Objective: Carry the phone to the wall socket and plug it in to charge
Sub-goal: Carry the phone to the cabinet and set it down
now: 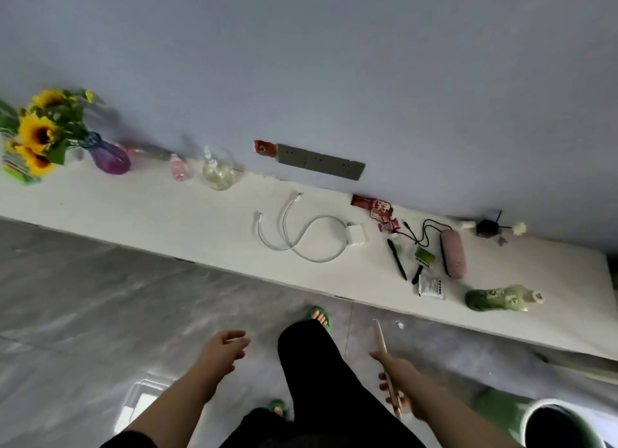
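Observation:
My right hand (399, 377) grips a thin gold-edged phone (381, 339), seen edge-on, low in the view above the grey floor. My left hand (222, 350) hangs free beside my leg, fingers loosely apart, holding nothing. Ahead, a long white shelf (167, 213) runs along the wall. On it lies a white charger block (356, 235) with a white cable (301, 233) in loose loops. A grey wall socket strip (321, 162) is set in the blue wall just above the shelf, behind the cable.
The shelf also holds a sunflower vase (107, 156), small bottles (217, 173), snack wrappers (378, 210), pens (398, 258), a pink case (453, 252) and a green bottle (498, 298). A round bin (561, 424) stands at bottom right. My feet wear green slippers (319, 317).

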`<state>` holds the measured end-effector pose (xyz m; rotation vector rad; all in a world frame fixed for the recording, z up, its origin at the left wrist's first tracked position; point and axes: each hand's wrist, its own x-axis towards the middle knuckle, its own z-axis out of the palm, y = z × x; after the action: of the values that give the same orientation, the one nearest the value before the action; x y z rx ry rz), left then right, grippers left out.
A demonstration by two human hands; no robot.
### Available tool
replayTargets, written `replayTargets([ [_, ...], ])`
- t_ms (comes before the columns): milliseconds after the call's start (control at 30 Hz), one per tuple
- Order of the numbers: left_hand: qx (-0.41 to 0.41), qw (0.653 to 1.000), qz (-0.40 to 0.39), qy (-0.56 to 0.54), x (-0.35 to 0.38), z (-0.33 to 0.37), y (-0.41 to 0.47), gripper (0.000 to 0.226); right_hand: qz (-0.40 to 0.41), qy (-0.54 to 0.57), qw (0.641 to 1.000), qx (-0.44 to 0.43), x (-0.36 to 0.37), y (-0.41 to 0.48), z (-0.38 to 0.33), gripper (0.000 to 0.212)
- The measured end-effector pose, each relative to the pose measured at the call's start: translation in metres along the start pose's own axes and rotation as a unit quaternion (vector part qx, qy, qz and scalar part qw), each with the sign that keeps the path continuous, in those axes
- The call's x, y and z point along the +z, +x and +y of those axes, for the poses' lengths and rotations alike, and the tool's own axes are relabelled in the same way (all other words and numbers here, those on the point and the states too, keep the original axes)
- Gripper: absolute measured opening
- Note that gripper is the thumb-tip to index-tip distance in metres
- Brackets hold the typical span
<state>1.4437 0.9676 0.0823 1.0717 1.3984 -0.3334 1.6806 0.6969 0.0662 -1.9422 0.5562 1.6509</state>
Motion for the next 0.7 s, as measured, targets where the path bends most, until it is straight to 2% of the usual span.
replayTargets([
  [200, -0.003, 1.0, 0.024, -0.002, -0.008, 0.076, 0.04, 0.025, 0.013, 0.014, 1.0, -0.015, 0.01, 0.011, -0.097, 0.041],
  [367, -0.016, 0.999, 0.008, 0.033, -0.026, 0.128, 0.094, 0.025, 0.02, 0.007, 0.999, -0.048, 0.06, 0.026, -0.171, 0.045],
  [467, -0.021, 0.996, -0.015, 0.081, -0.038, 0.152, 0.14, 0.03, 0.028, 0.017, 0.997, -0.066, 0.095, 0.043, -0.208, 0.044],
  [600, 0.02, 0.986, -0.014, 0.167, -0.047, 0.171, 0.204, 0.034, 0.045, 0.06, 0.996, -0.054, 0.138, 0.076, -0.242, 0.034],
  [700, 0.051, 0.967, -0.019, 0.248, -0.049, 0.179, 0.246, 0.052, 0.047, 0.089, 0.994, -0.049, 0.172, 0.103, -0.261, 0.036],
])
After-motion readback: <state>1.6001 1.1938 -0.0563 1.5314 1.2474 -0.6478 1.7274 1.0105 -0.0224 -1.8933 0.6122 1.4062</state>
